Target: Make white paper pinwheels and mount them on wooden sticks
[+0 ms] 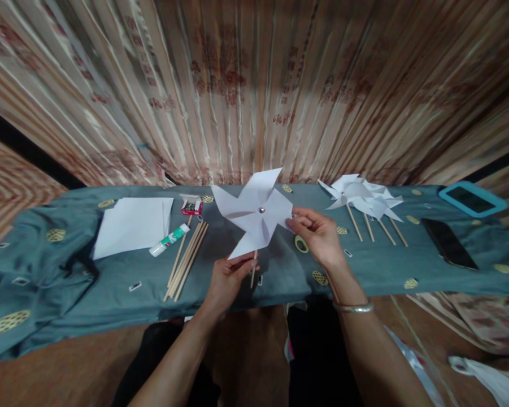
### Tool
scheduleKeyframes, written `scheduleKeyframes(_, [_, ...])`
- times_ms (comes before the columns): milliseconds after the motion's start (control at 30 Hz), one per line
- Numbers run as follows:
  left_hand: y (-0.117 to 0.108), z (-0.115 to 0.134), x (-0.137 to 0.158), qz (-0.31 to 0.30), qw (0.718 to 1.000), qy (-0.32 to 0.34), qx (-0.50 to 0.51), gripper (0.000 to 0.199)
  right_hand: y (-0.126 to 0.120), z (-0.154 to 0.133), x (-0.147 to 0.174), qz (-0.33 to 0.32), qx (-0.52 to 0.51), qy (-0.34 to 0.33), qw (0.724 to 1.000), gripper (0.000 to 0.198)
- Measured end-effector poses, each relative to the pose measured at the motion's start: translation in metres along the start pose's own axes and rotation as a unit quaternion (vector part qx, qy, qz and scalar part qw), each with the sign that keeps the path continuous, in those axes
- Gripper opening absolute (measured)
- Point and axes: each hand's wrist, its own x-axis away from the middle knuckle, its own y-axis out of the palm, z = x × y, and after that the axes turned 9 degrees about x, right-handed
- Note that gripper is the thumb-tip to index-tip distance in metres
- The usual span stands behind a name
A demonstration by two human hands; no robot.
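- Two bare hands share one white paper pinwheel, held above the middle of the cloth-covered table; a single silver pin marks its centre.
- Left hand has its fingers curled around the pinwheel's one wooden stick, just beneath the blades.
- Right hand pinches the tip of the right-hand blade between thumb and fingers; one silver bracelet circles that wrist.
- Four sticks show under a cluster of other pinwheels lying by the far edge, right of centre; their heads overlap too much to count.
- One small red box stands uncovered near the far edge, left of centre, with many small metallic pieces inside, too tiny to number.
- About five loose wooden sticks slant toward the near edge, overlapping, beside one glue stick.
- One stack of white paper lies toward the left end, its sheets uncountable.
- One roll of tape rests near the right hand.
- One dark phone and one blue-framed tablet occupy the right end, the tablet at the far corner.
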Motion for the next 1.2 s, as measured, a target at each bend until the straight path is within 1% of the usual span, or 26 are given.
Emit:
scheduleKeyframes(67, [-0.002, -0.001, -0.002, 0.009, 1.000, 0.019, 0.006, 0.027, 0.006, -0.003, 0.006, -0.046, -0.022, 0.040, 0.998, 0.039])
scheduleKeyframes(133, [-0.005, -0.002, -0.005, 0.012, 0.999, 0.045, 0.010, 0.023, 0.014, -0.006, 0.015, -0.120, -0.032, 0.072, 0.990, 0.040])
scheduleKeyframes(233, [-0.008, -0.003, -0.006, 0.003, 0.997, 0.078, -0.018, 0.016, 0.026, -0.008, 0.026, -0.255, -0.019, 0.102, 0.961, 0.040])
scheduleKeyframes(267, [-0.008, -0.002, -0.006, 0.000, 0.996, 0.085, -0.030, 0.015, 0.028, -0.008, 0.028, -0.291, -0.009, 0.109, 0.950, 0.041])
scheduleKeyframes(333, [-0.009, -0.002, -0.005, 0.001, 0.996, 0.082, -0.032, 0.017, 0.023, -0.008, 0.028, -0.332, 0.018, 0.122, 0.935, 0.042])
scheduleKeyframes(400, [-0.009, -0.001, -0.004, 0.009, 0.998, 0.061, -0.009, 0.023, 0.009, -0.009, 0.024, -0.324, 0.051, 0.122, 0.937, 0.039])
scheduleKeyframes(467, [-0.008, 0.000, -0.003, 0.018, 0.999, 0.043, 0.009, 0.025, -0.011, -0.014, 0.017, -0.280, 0.079, 0.102, 0.951, 0.037])
scheduleKeyframes(533, [-0.009, 0.000, -0.002, 0.021, 0.999, 0.035, 0.007, 0.025, -0.030, -0.021, 0.012, -0.217, 0.094, 0.075, 0.969, 0.034])
scheduleKeyframes(600, [-0.009, -0.001, -0.002, 0.019, 0.999, 0.031, 0.003, 0.024, -0.041, -0.026, 0.009, -0.175, 0.100, 0.061, 0.977, 0.032])
scheduleKeyframes(633, [-0.008, -0.001, -0.002, 0.017, 0.999, 0.030, 0.003, 0.024, -0.043, -0.028, 0.008, -0.142, 0.095, 0.051, 0.984, 0.032])
scheduleKeyframes(700, [-0.007, -0.001, -0.001, 0.015, 0.999, 0.029, 0.007, 0.023, -0.041, -0.029, 0.007, -0.046, 0.072, 0.016, 0.996, 0.029])
scheduleKeyframes(767, [-0.005, -0.001, 0.000, 0.012, 1.000, 0.026, 0.010, 0.022, -0.032, -0.026, 0.005, 0.044, 0.048, -0.029, 0.997, 0.031])
scheduleKeyframes(800, [-0.004, 0.000, 0.000, 0.008, 1.000, 0.024, 0.011, 0.022, -0.028, -0.024, 0.004, 0.065, 0.042, -0.044, 0.996, 0.033])
scheduleKeyframes(833, [-0.003, 0.000, 0.000, 0.005, 1.000, 0.023, 0.011, 0.022, -0.024, -0.021, 0.003, 0.069, 0.038, -0.051, 0.996, 0.036])
scheduleKeyframes(900, [-0.002, 0.001, 0.001, 0.000, 1.000, 0.020, 0.012, 0.023, -0.017, -0.017, 0.002, 0.052, 0.032, -0.040, 0.997, 0.039])
scheduleKeyframes(1033, [0.000, 0.003, 0.000, 0.005, 1.000, 0.015, 0.014, 0.025, -0.007, -0.009, 0.004, 0.006, 0.004, 0.016, 1.000, 0.039])
scheduleKeyframes(1133, [-0.001, 0.002, -0.002, 0.018, 0.999, 0.014, 0.025, 0.029, 0.007, -0.005, 0.011, -0.045, -0.030, 0.055, 0.997, 0.042])
scheduleKeyframes(1200, [-0.001, 0.001, -0.003, 0.021, 0.999, 0.020, 0.020, 0.030, 0.017, -0.002, 0.017, -0.105, -0.039, 0.079, 0.991, 0.041])
